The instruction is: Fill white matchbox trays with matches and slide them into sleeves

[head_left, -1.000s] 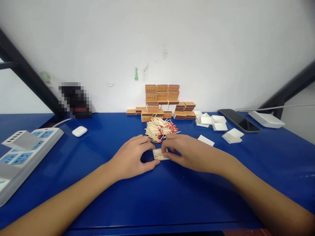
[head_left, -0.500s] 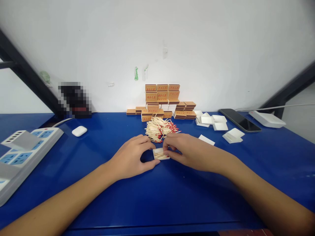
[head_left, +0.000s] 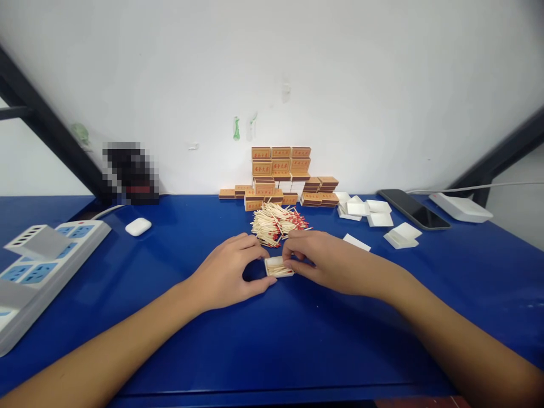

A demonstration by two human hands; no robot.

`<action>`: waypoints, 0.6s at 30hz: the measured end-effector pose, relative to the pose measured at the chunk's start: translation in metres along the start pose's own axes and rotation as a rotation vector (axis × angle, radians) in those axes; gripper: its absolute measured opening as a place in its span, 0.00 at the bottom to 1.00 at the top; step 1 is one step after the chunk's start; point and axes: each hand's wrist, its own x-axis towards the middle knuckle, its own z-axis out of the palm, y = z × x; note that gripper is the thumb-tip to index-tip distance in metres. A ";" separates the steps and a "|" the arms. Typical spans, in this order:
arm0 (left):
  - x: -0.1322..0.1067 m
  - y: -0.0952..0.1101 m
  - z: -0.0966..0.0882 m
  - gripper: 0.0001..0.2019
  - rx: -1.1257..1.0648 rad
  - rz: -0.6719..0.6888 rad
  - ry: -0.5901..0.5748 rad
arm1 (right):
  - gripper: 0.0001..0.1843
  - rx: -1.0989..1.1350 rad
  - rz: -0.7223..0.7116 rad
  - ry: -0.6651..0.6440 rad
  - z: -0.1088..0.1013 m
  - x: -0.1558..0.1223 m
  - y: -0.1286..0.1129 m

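Observation:
A small white matchbox tray (head_left: 274, 261) lies on the blue table, with several matches (head_left: 277, 271) inside along its near side. My left hand (head_left: 232, 272) steadies the tray's left end between thumb and fingers. Over the right end, my right hand (head_left: 312, 258) pinches at the matches, thumb and index finger close together; its fingers partly hide that end. Just behind both hands is a large loose pile of red-tipped matches (head_left: 274, 224).
Orange matchboxes (head_left: 280, 166) are stacked against the wall. White empty trays (head_left: 357, 208) and a phone (head_left: 414, 209) lie at the right, near a white flat box (head_left: 461, 208). On the left are a white earphone case (head_left: 138, 226) and a power strip (head_left: 80, 249).
Both hands stay almost where they were at the tray. The matches inside lie slightly nearer the tray's front side, showing more of its bare floor.

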 end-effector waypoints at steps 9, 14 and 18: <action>0.000 0.000 -0.001 0.12 0.002 -0.009 0.023 | 0.05 0.003 0.065 -0.044 -0.021 -0.009 0.002; 0.000 -0.002 0.000 0.12 0.011 -0.023 0.023 | 0.06 -0.015 0.095 -0.070 -0.016 -0.012 0.009; 0.000 -0.002 0.000 0.13 0.025 -0.037 0.009 | 0.07 0.005 0.077 -0.078 -0.013 -0.009 0.002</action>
